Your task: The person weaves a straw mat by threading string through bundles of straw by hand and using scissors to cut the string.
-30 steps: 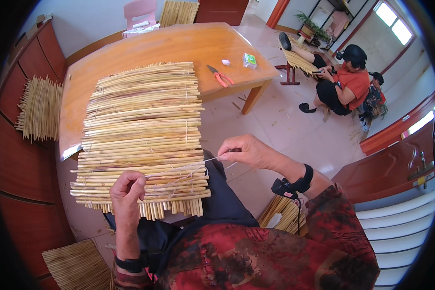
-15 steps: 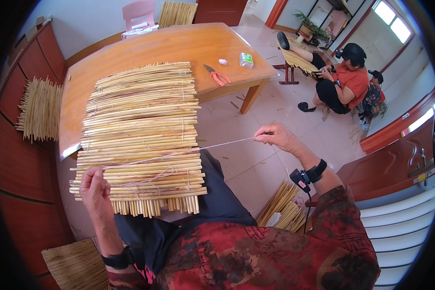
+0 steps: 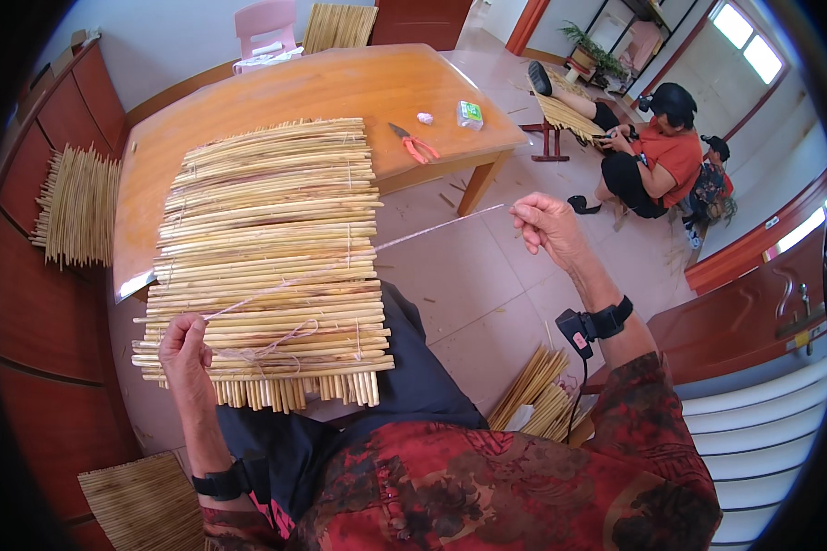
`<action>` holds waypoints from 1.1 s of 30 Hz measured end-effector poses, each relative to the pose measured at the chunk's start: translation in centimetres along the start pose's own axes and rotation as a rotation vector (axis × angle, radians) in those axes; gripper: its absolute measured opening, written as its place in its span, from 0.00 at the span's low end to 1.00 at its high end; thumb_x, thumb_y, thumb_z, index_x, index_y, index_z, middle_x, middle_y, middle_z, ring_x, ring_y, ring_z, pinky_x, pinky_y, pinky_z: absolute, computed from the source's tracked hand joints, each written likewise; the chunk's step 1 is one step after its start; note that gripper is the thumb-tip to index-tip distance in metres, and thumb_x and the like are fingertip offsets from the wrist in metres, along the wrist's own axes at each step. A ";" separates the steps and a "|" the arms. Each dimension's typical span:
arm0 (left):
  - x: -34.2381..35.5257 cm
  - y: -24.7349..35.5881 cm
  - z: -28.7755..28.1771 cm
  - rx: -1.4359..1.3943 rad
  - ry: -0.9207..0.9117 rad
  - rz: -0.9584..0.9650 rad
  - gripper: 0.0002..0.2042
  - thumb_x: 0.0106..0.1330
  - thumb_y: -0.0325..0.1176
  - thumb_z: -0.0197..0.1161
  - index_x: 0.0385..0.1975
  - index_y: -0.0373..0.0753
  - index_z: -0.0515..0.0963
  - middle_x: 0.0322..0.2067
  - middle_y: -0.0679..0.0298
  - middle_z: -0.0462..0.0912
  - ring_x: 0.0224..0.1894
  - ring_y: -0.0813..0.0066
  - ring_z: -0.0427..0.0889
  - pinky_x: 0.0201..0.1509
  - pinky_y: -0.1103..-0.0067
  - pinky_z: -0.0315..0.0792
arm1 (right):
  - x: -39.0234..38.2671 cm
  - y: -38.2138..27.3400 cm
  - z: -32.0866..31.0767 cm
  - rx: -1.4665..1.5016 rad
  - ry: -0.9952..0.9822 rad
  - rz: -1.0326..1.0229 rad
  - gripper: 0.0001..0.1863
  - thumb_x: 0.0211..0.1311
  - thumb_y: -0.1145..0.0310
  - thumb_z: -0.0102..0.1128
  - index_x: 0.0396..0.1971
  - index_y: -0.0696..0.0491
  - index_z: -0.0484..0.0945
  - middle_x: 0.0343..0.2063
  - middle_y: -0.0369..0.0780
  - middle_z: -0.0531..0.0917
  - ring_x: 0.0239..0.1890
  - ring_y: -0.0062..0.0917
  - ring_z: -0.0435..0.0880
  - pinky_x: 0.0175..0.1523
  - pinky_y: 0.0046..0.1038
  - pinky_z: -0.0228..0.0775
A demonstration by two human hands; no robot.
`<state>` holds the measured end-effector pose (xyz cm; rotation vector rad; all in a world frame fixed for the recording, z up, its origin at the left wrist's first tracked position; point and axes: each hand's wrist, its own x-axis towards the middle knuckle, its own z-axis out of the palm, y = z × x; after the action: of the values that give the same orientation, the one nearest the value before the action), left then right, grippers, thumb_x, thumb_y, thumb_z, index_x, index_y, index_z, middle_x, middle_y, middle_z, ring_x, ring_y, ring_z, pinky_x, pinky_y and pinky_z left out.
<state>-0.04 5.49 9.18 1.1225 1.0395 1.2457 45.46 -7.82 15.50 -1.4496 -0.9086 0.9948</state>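
Observation:
A mat of pale reed stalks, bound with thin string, slopes from the tabletop down onto my lap. A pinkish-white string stretches slantwise across it between my two hands. My left hand pinches one part of the string above the mat's lower left edge. My right hand, raised beyond the mat's right side, is closed on the string near its end. A loose loop of the same string lies on the lower stalks near my left hand.
On the wooden table are red-handled pliers, a small pink lump and a small box. Loose reeds stand at my right, by a white radiator. A co-worker sits at the far right.
My right hand has moved up and to the right, and the string now slants more steeply. My left hand has barely shifted. The loose loop on the mat looks wider.

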 end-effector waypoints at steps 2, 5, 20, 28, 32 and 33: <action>-0.1 -0.1 -0.1 -0.012 0.045 -0.037 0.02 0.56 0.27 0.57 0.24 0.39 0.74 0.21 0.75 0.70 0.16 0.93 0.58 0.17 0.92 0.53 | 0.5 -0.3 0.5 0.016 0.007 -0.006 0.08 0.54 0.69 0.56 0.28 0.58 0.74 0.21 0.37 0.75 0.13 0.13 0.70 0.15 0.15 0.65; 0.1 -0.8 -0.3 0.047 -0.002 0.005 0.02 0.58 0.29 0.57 0.26 0.39 0.74 0.20 0.75 0.70 0.15 0.93 0.57 0.15 0.92 0.51 | 1.2 -0.7 0.7 0.044 0.064 -0.063 0.07 0.55 0.69 0.56 0.28 0.58 0.72 0.21 0.37 0.76 0.13 0.14 0.71 0.15 0.17 0.67; -0.9 0.7 -0.7 0.197 -0.027 -0.100 0.03 0.56 0.29 0.58 0.24 0.38 0.74 0.18 0.74 0.68 0.18 0.89 0.61 0.19 0.90 0.56 | 6.0 -4.8 5.0 0.428 0.118 -0.337 0.06 0.54 0.78 0.51 0.32 0.61 0.66 0.29 0.49 0.77 0.32 0.33 0.80 0.39 0.32 0.76; 1.1 3.8 0.5 -0.011 -0.087 -0.002 0.05 0.55 0.30 0.58 0.26 0.35 0.75 0.18 0.72 0.69 0.19 0.87 0.64 0.23 0.89 0.59 | 10.5 -13.0 4.0 0.675 -0.150 -0.374 0.13 0.51 0.81 0.53 0.39 0.65 0.68 0.40 0.53 0.75 0.43 0.36 0.76 0.52 0.34 0.69; 1.8 5.6 0.2 0.110 -0.040 0.378 0.14 0.57 0.30 0.56 0.44 0.34 0.72 0.51 0.55 0.64 0.48 0.73 0.70 0.49 0.79 0.66 | 10.8 -18.0 6.1 0.648 -0.157 -0.562 0.14 0.52 0.81 0.51 0.41 0.65 0.67 0.35 0.46 0.77 0.37 0.29 0.78 0.47 0.28 0.72; 1.7 6.5 0.0 0.150 -0.062 0.380 0.20 0.58 0.31 0.55 0.51 0.36 0.66 0.60 0.56 0.47 0.57 0.69 0.61 0.56 0.76 0.60 | 10.8 -18.6 6.9 0.654 -0.165 -0.555 0.14 0.52 0.81 0.51 0.41 0.65 0.67 0.35 0.46 0.77 0.37 0.29 0.78 0.47 0.28 0.72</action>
<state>-1.01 7.13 15.63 1.5160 0.9101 1.4352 42.65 6.59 32.68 -0.5286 -0.9165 0.8742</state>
